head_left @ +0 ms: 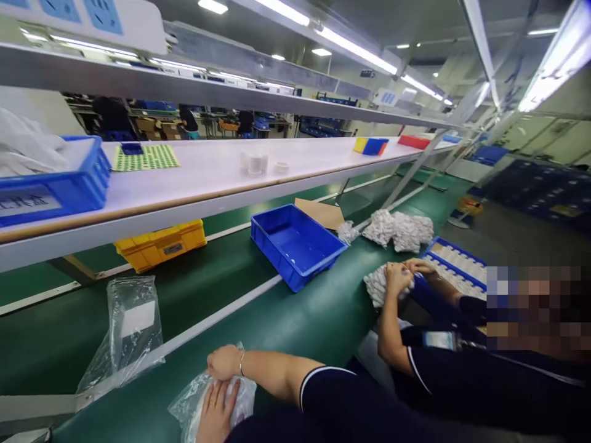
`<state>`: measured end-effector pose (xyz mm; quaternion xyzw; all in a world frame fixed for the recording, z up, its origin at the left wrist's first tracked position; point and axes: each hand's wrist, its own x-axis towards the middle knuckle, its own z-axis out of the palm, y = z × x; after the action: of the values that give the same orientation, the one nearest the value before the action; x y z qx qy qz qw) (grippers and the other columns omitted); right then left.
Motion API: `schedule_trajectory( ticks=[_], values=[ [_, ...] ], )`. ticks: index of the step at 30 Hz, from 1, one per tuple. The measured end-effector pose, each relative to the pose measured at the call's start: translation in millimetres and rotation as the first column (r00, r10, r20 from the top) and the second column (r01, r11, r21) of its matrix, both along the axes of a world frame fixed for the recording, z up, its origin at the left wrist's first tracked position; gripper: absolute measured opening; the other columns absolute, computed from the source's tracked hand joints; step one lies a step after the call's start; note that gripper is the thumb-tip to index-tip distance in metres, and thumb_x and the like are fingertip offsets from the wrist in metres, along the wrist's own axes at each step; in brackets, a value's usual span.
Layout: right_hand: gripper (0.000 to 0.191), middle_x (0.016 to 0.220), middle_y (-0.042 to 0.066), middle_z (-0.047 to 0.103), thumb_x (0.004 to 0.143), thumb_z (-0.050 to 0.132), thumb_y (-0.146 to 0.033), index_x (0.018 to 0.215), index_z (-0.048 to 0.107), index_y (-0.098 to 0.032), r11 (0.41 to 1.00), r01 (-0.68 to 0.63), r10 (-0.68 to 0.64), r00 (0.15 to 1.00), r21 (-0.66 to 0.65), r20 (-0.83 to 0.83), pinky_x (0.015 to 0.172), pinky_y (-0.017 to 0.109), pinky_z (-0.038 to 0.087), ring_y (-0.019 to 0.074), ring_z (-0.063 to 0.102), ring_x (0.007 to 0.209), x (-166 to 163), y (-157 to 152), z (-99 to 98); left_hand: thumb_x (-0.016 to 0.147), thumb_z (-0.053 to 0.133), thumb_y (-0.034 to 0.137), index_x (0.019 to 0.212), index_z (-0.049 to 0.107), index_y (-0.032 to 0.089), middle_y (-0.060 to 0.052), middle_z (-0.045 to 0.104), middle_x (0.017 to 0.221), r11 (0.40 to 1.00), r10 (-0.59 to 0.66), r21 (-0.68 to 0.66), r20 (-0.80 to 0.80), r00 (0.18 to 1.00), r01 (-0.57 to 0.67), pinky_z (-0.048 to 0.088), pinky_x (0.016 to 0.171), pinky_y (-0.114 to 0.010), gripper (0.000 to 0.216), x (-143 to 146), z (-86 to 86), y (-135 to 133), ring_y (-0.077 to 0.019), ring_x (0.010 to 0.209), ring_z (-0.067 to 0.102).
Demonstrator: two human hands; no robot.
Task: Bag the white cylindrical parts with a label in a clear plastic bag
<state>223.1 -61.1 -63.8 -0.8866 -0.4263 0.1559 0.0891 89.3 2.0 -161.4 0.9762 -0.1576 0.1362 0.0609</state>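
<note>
Head view: your left hand lies flat, fingers spread, pinning the plastic bag at the green table's near edge; your right hand pinches its top. Slick film could slide off that edge. A co-worker's hands sort white parts nearby.

Bare green belt open between blue bin and near edge. Left of blue bin: yellow crate, then empty plastic bag lying flat. Right of blue bin: cardboard sheet, white part heaps, co-worker's arms. Above blue bin: low white shelf.
</note>
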Motion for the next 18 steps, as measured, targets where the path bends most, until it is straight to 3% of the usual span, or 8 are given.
schedule_trajectory(
  ticks=[2, 4, 7, 10, 12, 14, 16, 18],
  values=[
    [0.034, 0.101, 0.008, 0.066, 0.083, 0.055, -0.045, 0.102, 0.064, -0.018, 0.999, 0.015, -0.014, 0.999, -0.028, 0.044, 0.079, 0.042, 0.051, 0.0256, 0.061, 0.095, -0.9, -15.1, -17.9, 0.077, 0.054, 0.032, 0.127, 0.059, 0.022, -0.016, 0.059, 0.127, 0.996, 0.002, 0.087, 0.038, 0.999, -0.005, 0.044, 0.102, -0.049, 0.051, -2.1, 13.3, -2.8, -0.0337, 0.119, 0.054],
    [0.047, 0.118, 0.011, 0.06, 0.086, 0.049, -0.05, 0.121, 0.056, -0.019, 0.997, 0.068, -0.071, 0.994, 0.041, 0.084, 0.088, 0.044, 0.049, 0.0266, 0.056, 0.108, -2.1, -43.8, -26.0, 0.08, 0.05, 0.031, 0.126, 0.061, 0.021, -0.015, 0.058, 0.128, 0.991, -0.003, 0.132, 0.088, 0.996, -0.008, 0.043, 0.103, -0.047, 0.049, -5.7, 24.6, -6.3, -0.0317, 0.121, 0.053],
    [0.049, 0.122, 0.014, 0.056, 0.087, 0.048, -0.046, 0.127, 0.052, -0.017, 0.978, 0.173, -0.182, 0.98, 0.118, 0.075, 0.092, 0.044, 0.047, 0.0275, 0.053, 0.112, -6.4, -104.4, -25.9, 0.082, 0.044, 0.028, 0.127, 0.061, 0.023, -0.012, 0.056, 0.131, 0.983, -0.034, 0.182, 0.16, 0.987, 0.004, 0.046, 0.101, -0.045, 0.049, -11.8, 30.1, -7.9, -0.0288, 0.122, 0.053],
    [0.047, 0.125, 0.015, 0.054, 0.088, 0.048, -0.039, 0.128, 0.052, -0.015, 0.933, 0.333, -0.342, 0.939, 0.139, 0.043, 0.098, 0.043, 0.043, 0.0282, 0.051, 0.115, -11.2, -178.6, -23.2, 0.082, 0.043, 0.031, 0.127, 0.061, 0.025, -0.01, 0.056, 0.131, 0.982, -0.037, 0.188, 0.217, 0.975, -0.004, 0.047, 0.099, -0.044, 0.049, -15.2, 24.5, -6.0, -0.028, 0.122, 0.053],
    [0.045, 0.126, 0.015, 0.053, 0.088, 0.047, -0.034, 0.127, 0.054, -0.013, 0.821, 0.535, -0.546, 0.838, 0.197, 0.0, 0.101, 0.038, 0.039, 0.0271, 0.049, 0.117, -11.7, -230.3, -22.4, 0.083, 0.043, 0.033, 0.127, 0.06, 0.024, -0.01, 0.055, 0.133, 0.984, -0.039, 0.175, 0.225, 0.973, -0.001, 0.046, 0.1, -0.044, 0.049, -15.3, 19.5, -5.1, -0.0282, 0.124, 0.051],
    [0.044, 0.127, 0.016, 0.052, 0.089, 0.046, -0.031, 0.127, 0.054, -0.011, 0.658, 0.715, -0.727, 0.685, 0.236, -0.045, 0.103, 0.035, 0.037, 0.0265, 0.047, 0.119, -7.0, -279.9, -20.7, 0.083, 0.043, 0.035, 0.127, 0.061, 0.023, -0.01, 0.052, 0.135, 0.987, -0.034, 0.158, 0.202, 0.979, 0.002, 0.045, 0.102, -0.045, 0.049, -14.0, 14.9, -5.3, -0.0283, 0.125, 0.049],
    [0.046, 0.129, 0.019, 0.05, 0.09, 0.043, -0.03, 0.129, 0.051, -0.006, 0.504, 0.825, -0.843, 0.534, 0.256, -0.061, 0.103, 0.035, 0.036, 0.0277, 0.046, 0.121, 4.6, -324.7, -16.1, 0.082, 0.043, 0.036, 0.125, 0.062, 0.024, -0.009, 0.051, 0.136, 0.991, -0.019, 0.135, 0.171, 0.985, -0.004, 0.043, 0.104, -0.046, 0.049, -12.4, 10.4, -6.6, -0.0287, 0.127, 0.048],
    [0.049, 0.129, 0.024, 0.048, 0.092, 0.038, -0.029, 0.131, 0.047, -0.001, 0.358, 0.89, -0.918, 0.39, 0.282, -0.065, 0.103, 0.038, 0.035, 0.0299, 0.046, 0.121, 23.1, -362.5, -8.0, 0.08, 0.044, 0.037, 0.133, 0.052, 0.028, -0.009, 0.052, 0.135, 0.996, -0.013, 0.092, 0.181, 0.983, -0.004, 0.041, 0.104, -0.048, 0.055, -11.7, 7.1, -8.9, -0.0298, 0.126, 0.048]
  ],
)
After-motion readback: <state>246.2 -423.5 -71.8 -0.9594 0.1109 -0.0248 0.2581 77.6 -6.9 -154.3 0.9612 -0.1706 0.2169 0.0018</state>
